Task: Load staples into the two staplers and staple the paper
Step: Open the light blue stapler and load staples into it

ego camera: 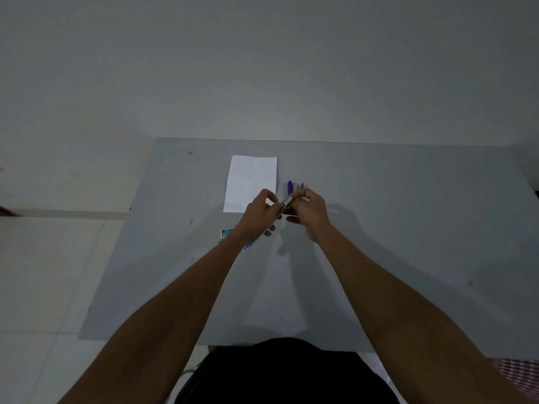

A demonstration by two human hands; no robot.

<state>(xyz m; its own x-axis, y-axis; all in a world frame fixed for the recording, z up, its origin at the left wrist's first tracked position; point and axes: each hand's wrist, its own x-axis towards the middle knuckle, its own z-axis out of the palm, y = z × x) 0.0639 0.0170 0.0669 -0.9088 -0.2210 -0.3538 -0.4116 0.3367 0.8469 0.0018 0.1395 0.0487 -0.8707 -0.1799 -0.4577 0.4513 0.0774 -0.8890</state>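
My left hand (258, 212) and my right hand (309, 212) meet above the middle of the grey table (379, 228). Between them they hold a light blue stapler (272, 223) that is swung open; its metal rail slants up to my right fingertips and its blue end shows below my left wrist. My right fingers pinch the metal tip. A purple stapler (291, 187) lies on the table just beyond my right hand. A white sheet of paper (250, 179) lies flat beyond my left hand. A small staple box (227, 233) peeks out left of my left wrist.
The table's far edge runs just beyond the paper and its left edge slants toward me. Pale floor tiles lie to the left. A checked cloth (519, 374) shows at the lower right corner.
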